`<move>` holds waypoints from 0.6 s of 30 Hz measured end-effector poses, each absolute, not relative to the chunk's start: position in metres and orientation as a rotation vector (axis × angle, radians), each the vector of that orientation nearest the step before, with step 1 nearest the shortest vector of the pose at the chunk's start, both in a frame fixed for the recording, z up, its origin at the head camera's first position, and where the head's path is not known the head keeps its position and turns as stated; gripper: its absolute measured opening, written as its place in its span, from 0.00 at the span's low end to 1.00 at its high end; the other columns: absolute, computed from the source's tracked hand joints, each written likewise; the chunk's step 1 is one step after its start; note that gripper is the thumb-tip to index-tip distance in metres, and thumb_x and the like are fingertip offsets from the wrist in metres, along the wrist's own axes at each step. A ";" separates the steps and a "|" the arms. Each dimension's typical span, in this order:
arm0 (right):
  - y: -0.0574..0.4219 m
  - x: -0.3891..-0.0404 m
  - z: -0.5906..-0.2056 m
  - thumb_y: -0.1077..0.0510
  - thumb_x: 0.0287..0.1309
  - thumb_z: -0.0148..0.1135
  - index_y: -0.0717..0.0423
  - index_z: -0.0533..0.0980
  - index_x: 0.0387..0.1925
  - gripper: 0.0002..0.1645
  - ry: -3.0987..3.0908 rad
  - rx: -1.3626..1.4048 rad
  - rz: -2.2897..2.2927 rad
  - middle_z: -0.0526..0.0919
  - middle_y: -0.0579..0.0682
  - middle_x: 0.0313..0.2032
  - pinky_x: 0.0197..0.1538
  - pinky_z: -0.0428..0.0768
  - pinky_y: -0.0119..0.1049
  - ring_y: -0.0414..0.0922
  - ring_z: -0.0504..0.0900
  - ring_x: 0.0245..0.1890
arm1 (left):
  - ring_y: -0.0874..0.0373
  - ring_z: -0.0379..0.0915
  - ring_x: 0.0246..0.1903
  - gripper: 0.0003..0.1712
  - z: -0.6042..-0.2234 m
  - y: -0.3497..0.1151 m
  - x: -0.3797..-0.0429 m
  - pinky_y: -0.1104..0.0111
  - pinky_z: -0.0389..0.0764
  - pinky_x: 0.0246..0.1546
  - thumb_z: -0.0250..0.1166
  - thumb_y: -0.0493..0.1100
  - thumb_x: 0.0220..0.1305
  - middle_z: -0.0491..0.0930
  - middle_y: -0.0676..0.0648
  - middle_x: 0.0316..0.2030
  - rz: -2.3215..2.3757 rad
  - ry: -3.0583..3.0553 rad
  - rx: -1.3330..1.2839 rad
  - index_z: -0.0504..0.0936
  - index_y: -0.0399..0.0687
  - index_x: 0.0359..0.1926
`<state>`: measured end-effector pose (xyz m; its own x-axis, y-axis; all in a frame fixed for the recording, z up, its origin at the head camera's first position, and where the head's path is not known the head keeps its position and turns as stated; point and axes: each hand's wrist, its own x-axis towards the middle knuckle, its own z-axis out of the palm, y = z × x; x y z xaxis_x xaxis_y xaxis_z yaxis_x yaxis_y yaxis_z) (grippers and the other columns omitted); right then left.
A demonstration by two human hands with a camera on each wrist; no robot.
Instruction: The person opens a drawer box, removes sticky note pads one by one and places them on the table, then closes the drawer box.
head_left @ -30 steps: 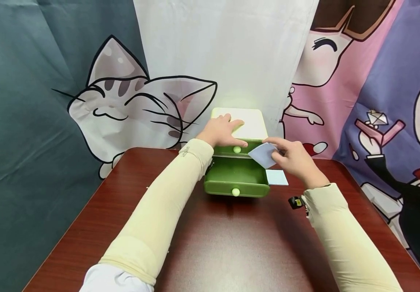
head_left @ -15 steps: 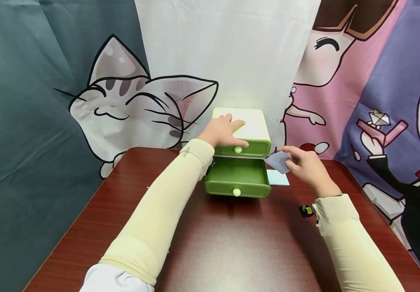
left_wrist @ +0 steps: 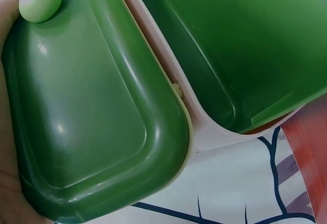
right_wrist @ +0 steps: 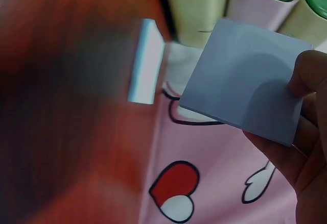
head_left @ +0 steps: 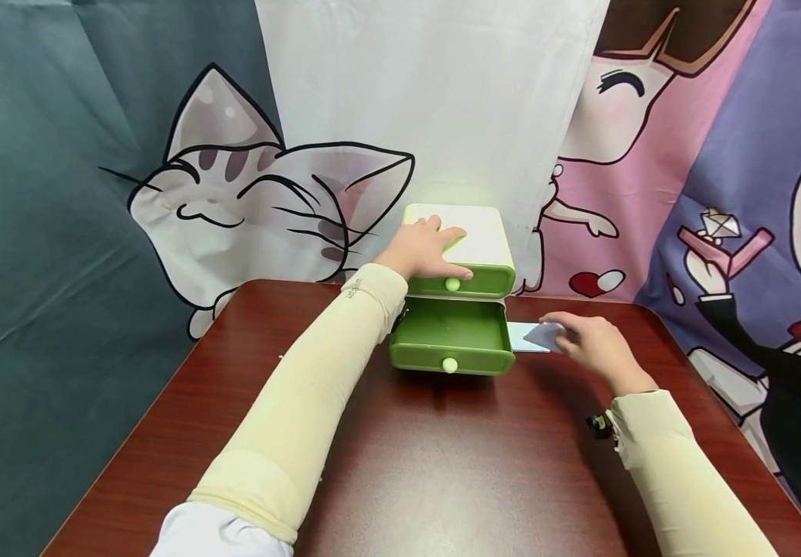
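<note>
My left hand [head_left: 423,249] lies spread on the white top of a small drawer cabinet [head_left: 484,240], its thumb at the upper green drawer front [head_left: 487,281] beside the round knob [left_wrist: 40,0]. Below, the lower green drawer [head_left: 452,360] stands pulled out, with nothing visible inside. To the right of the cabinet, my right hand [head_left: 598,348] pinches a square blue-grey pad of sticky notes [right_wrist: 245,78] between thumb and fingers, tilted low over the table. A second, pale blue square pad [right_wrist: 146,63] lies on the table against the cabinet's right side, partly overlapped by the held pad in the head view.
The cabinet stands near the back edge of a dark red-brown wooden table [head_left: 400,480]. Right behind it hangs a cartoon-printed cloth [head_left: 442,100]. Small pale specks [head_left: 281,357] dot the table at the left.
My right hand has moved right and down from beside the upper drawer front to low over the table, carrying the sticky-note pad. The left hand and the drawers have stayed put.
</note>
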<state>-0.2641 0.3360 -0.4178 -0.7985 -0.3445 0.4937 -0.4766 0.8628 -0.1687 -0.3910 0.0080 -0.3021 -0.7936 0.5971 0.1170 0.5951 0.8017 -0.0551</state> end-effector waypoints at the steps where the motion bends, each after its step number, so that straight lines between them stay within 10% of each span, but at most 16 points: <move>1: 0.336 -0.264 -0.421 0.67 0.51 0.69 0.47 0.82 0.49 0.23 -2.588 0.611 0.387 0.84 0.51 0.26 0.24 0.67 0.42 0.44 0.69 0.19 | 0.50 0.67 0.58 0.55 -0.302 0.008 -0.391 0.54 0.74 0.53 0.51 0.86 0.52 0.66 0.45 0.63 0.023 -2.860 -0.949 0.58 0.71 0.77; 18: 0.334 -0.250 -0.460 0.71 0.48 0.67 0.47 0.85 0.47 0.25 -2.619 0.870 0.303 0.79 0.38 0.25 0.27 0.70 0.36 0.36 0.67 0.22 | 0.49 0.66 0.59 0.56 -0.305 0.008 -0.394 0.54 0.74 0.54 0.50 0.87 0.52 0.66 0.45 0.64 0.035 -2.855 -0.948 0.58 0.72 0.78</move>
<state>-0.2499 0.3345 -0.4603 -0.7442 -0.5325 0.4032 -0.6106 0.7871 -0.0875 -0.3940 0.0080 -0.3045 -0.7935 0.5969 0.1184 0.5938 0.8021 -0.0640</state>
